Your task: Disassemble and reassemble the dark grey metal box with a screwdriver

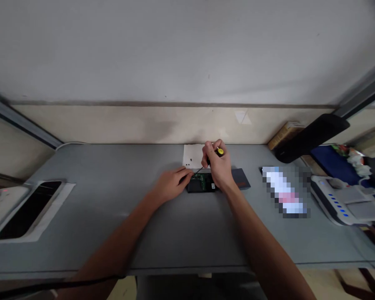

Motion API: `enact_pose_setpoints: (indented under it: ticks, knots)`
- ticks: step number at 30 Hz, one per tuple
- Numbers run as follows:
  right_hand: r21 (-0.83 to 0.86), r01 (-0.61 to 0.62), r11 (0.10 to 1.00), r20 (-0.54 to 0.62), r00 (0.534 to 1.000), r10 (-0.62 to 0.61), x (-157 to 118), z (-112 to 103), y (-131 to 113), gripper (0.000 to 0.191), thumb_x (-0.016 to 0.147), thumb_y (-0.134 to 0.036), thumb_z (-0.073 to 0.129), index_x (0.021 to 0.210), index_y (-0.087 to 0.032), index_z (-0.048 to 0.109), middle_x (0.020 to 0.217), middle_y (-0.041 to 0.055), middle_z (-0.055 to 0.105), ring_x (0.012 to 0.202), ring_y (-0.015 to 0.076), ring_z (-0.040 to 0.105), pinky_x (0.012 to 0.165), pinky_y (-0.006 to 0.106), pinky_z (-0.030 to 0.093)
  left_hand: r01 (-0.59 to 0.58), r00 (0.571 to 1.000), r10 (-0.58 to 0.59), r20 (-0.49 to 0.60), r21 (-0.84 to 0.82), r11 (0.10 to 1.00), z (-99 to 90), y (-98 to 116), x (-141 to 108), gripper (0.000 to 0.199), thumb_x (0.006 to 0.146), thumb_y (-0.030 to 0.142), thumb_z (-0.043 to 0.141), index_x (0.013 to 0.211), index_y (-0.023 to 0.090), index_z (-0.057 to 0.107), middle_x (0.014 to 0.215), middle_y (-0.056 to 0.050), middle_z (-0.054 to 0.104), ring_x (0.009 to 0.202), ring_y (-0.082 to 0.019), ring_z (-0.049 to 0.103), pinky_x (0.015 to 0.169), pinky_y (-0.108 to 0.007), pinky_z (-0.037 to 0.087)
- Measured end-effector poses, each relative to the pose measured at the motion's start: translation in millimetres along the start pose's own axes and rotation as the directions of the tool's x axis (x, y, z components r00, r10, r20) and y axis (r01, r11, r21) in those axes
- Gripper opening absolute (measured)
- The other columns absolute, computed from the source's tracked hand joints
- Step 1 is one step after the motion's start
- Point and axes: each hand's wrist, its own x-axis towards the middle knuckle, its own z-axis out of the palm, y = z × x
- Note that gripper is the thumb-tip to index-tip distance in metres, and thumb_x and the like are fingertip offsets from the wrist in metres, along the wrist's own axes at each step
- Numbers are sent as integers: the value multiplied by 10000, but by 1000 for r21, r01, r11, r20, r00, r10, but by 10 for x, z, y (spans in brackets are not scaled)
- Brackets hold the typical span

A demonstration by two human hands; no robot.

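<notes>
A small black device with an exposed green circuit board (200, 183) lies on the grey table. My right hand (217, 162) is wrapped round a screwdriver (219, 152) with a yellow and black handle, its thin shaft slanting down-left to the board's upper left corner. At that corner my left hand (175, 182) holds the device's left end, fingers close together near the tip. Behind the device is a white paper (192, 152) with several tiny dark pieces on it. A dark flat box or cover (241, 178) lies at the device's right, partly behind my right wrist.
On the left a black phone (29, 208) rests on white paper beside a white device. To the right lie a pixelated lit screen (284, 191) and a white unit with blue lights (340, 200). A black cylindrical object (312, 137) leans near a book (286, 134) at the back right.
</notes>
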Motion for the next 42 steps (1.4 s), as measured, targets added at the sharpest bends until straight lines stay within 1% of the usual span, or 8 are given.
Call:
enact_pose_setpoints:
  ticks: [3,8,13,18,24,32,38,42]
  knots:
    - [19,4,1000,34,999,-5,-5,16,-36,540,801,-755,656,757,-266,430,577,-90,378,446,85,327,420,258,275,0,1000,0,4,18,1000,-2,0,-2,343,1066,337,418,1169,244,732,1122,-51,767,942,-213,725,800,-309,545]
    - [89,-66,994,79,995,59,14,22,-73,447,855,-707,598,834,-260,583,689,-30,487,558,120,453,536,294,405,9,1000,-9,8,52,999,-29,32,4,333,1061,326,424,1140,247,738,1123,-53,761,888,-204,721,781,-307,541]
    - [91,-52,995,9,999,52,50,-58,-11,507,729,-662,780,737,-249,485,774,-28,563,659,119,578,614,282,474,-4,1000,3,19,44,999,-26,23,10,321,1062,306,429,1151,234,729,1118,-66,754,925,-214,720,804,-318,537]
    - [-9,27,1000,-31,999,-27,58,-105,15,606,716,-718,772,722,-254,381,599,-94,455,457,74,464,473,250,376,-2,1000,1,19,51,999,-13,13,11,303,1061,302,447,1165,228,721,1119,-64,754,908,-209,723,778,-312,531]
    - [91,3,996,48,999,-7,45,-63,-32,587,830,-842,508,853,-264,610,621,-49,475,516,114,459,534,293,420,-13,1000,14,-3,32,999,-34,27,9,284,1061,290,465,1146,235,730,1117,-60,757,956,-211,724,811,-312,535]
    - [-18,24,1000,-26,999,-24,60,-102,-36,497,713,-671,774,683,-252,509,733,-27,541,749,145,580,713,300,474,-11,1000,11,-13,15,1000,-29,33,8,306,1060,303,450,1137,250,742,1102,-53,761,934,-209,721,820,-321,546]
    - [60,-71,996,43,997,69,27,-60,-64,589,725,-639,802,706,-256,355,643,-81,483,483,81,433,492,262,366,-5,1000,5,8,34,999,-30,28,11,308,1063,295,447,1165,220,728,1156,-78,755,969,-228,724,842,-342,547]
    - [80,-56,995,80,996,49,30,-46,-73,537,799,-793,612,788,-266,509,592,-80,409,466,96,373,472,278,335,-19,1000,19,17,32,999,-40,32,13,322,1067,303,427,1168,222,722,1159,-77,753,989,-233,722,851,-347,545]
